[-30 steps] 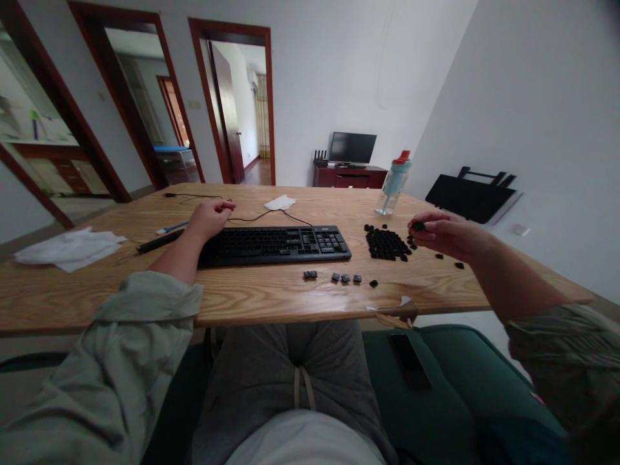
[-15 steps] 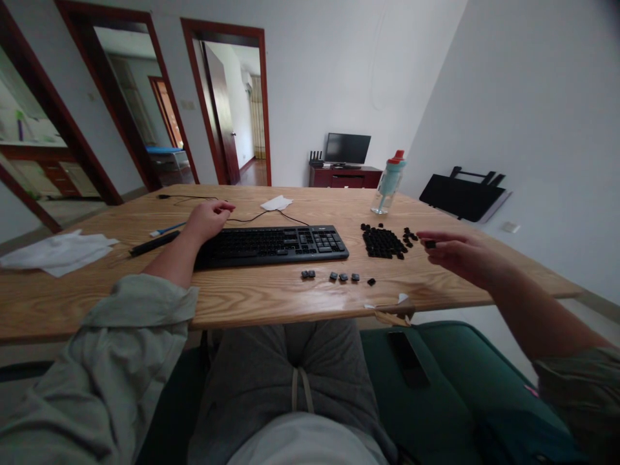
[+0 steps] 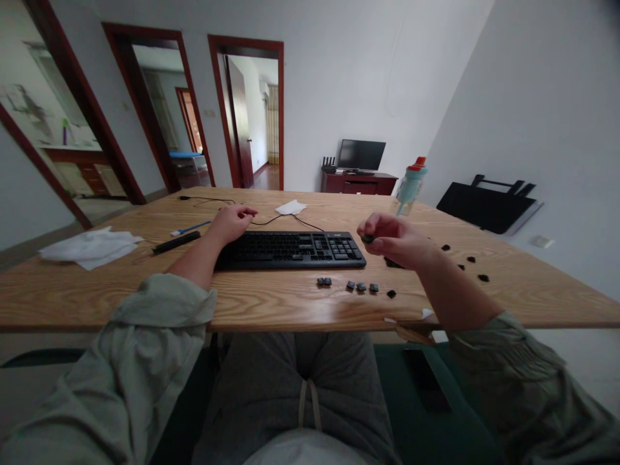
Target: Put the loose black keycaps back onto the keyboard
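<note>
A black keyboard lies on the wooden table, many of its key places looking bare. My right hand pinches a small black keycap between thumb and fingers, just above the keyboard's right end. My left hand rests at the keyboard's back left edge, its fingers curled together; whether anything is in them is hidden. In front of the keyboard sits a loose row of keycaps, with one more black keycap at its right. My right hand and forearm mostly cover the keycap pile.
Several scattered keycaps lie right of my forearm. A water bottle stands behind my right hand. White tissues, a black stick-like object and a blue-handled brush lie left. A white paper lies behind the keyboard.
My right hand has moved left from beside the keycap pile to the keyboard's right end, carrying the keycap. My left hand stays at the keyboard. The view has shifted slightly.
</note>
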The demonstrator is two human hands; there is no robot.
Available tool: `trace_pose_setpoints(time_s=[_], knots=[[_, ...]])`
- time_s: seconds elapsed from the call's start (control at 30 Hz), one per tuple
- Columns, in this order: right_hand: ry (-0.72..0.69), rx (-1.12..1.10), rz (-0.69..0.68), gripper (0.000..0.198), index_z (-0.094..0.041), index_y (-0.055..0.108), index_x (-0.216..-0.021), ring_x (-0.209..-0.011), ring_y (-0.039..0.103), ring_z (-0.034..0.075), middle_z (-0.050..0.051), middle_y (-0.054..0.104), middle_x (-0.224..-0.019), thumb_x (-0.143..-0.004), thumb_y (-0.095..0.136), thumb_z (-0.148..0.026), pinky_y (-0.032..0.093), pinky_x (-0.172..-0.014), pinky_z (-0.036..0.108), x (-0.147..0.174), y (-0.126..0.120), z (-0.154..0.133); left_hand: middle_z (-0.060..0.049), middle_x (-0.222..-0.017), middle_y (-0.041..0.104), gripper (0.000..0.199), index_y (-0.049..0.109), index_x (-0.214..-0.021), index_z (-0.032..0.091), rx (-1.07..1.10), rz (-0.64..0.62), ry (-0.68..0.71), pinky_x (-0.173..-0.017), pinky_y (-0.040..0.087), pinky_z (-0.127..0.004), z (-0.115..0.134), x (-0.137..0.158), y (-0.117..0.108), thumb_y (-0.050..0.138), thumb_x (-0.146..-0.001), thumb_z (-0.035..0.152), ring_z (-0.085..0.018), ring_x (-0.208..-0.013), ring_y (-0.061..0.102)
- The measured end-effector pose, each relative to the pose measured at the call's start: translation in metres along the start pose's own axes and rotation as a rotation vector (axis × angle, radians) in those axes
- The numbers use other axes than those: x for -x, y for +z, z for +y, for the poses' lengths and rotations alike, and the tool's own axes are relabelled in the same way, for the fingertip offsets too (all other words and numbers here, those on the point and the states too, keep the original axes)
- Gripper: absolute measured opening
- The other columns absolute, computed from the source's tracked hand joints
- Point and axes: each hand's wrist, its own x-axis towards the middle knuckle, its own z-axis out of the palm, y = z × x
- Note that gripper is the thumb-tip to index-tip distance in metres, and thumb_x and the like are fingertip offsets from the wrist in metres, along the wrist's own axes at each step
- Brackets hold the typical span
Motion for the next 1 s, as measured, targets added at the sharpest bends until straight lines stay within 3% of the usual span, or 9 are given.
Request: trace_pose_setpoints(time_s=[0.17,0.37,0.7,1.0], knots=[[-0.028,0.535,0.187,0.022,-0.016,0.069,-0.085,-0.059,0.047,0.010,0.000,0.059,-0.067,-0.069,0.072,-0.032,0.034,-0.053,0.024,-0.039,-0.027,0.038,-0.009,-0.092,0.077,0.037,0.078,-0.101,0.016,0.008,0.006,0.001,-0.078,0.052,-0.031,0.002,0.001,0.003,0.054,-0.079,0.034,-0.021,-0.077,0.067],[0.122,0.827,0.228,0.028,-0.015,0.077,-0.091,-0.056,0.047,0.011,0.000,0.059,-0.061,-0.073,0.063,-0.032,0.035,-0.055,0.025,-0.045,-0.033,0.080,-0.010,-0.093,0.077,0.037,0.077,-0.101,0.015,0.036,0.005,0.010,-0.079,0.052,-0.033,0.003,0.002,0.004,0.054,-0.078,0.033,-0.022,-0.079,0.068],[0.181,0.950,0.072,0.036,-0.015,0.082,-0.100,-0.053,0.042,0.011,0.000,0.058,-0.056,-0.078,0.063,-0.038,0.033,-0.055,0.026,-0.047,-0.033,0.089,-0.008,-0.086,0.077,0.036,0.078,-0.100,0.016,0.008,-0.010,-0.009,-0.074,0.051,-0.031,0.004,0.002,0.005,0.054,-0.078,0.033,-0.021,-0.074,0.066],[0.171,1.001,0.068,0.033,-0.015,0.081,-0.098,-0.057,0.048,0.011,0.002,0.066,-0.065,-0.078,0.064,-0.034,0.036,-0.057,0.025,-0.043,-0.030,0.088,-0.009,-0.089,0.077,0.037,0.078,-0.100,0.017,0.014,-0.002,0.002,-0.077,0.051,-0.033,-0.004,0.001,0.008,0.054,-0.079,0.036,-0.022,-0.077,0.067]])
